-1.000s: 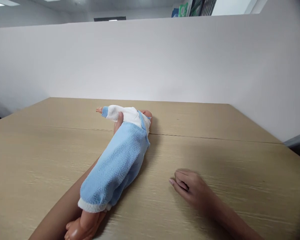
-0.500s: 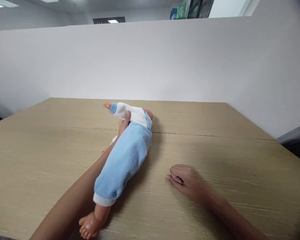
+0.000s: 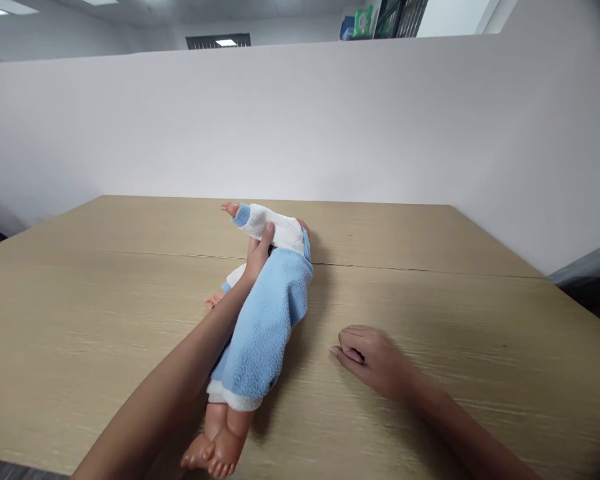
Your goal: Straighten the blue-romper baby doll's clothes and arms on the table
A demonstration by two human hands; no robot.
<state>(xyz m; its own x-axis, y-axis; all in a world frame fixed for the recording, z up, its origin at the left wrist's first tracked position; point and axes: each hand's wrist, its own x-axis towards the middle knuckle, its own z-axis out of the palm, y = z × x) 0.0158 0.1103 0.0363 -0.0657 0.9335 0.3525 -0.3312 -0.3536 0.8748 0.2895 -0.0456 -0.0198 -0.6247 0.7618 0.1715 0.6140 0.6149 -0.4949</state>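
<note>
A doll (image 3: 267,320) in a white top and fuzzy blue trousers with white cuffs lies on its side, its bare feet toward me. My left hand (image 3: 260,253) grips its upper body from the left, with the thumb over the white top. One doll arm points left beyond my hand; the other sticks out beside my wrist. The doll's head is mostly hidden behind its shoulder. My right hand (image 3: 365,353) rests to the right of the doll, fingers curled in and nothing visible in it.
Both sit on a wide light-wood table (image 3: 430,300) with a seam running across it. A white partition (image 3: 290,120) rises behind the far edge. Past its top, shelving and a green package (image 3: 363,21) show.
The doll has shifted and turned a little to the right with my left hand on it. Both its feet and its lower arm now show more. My right hand has hardly moved.
</note>
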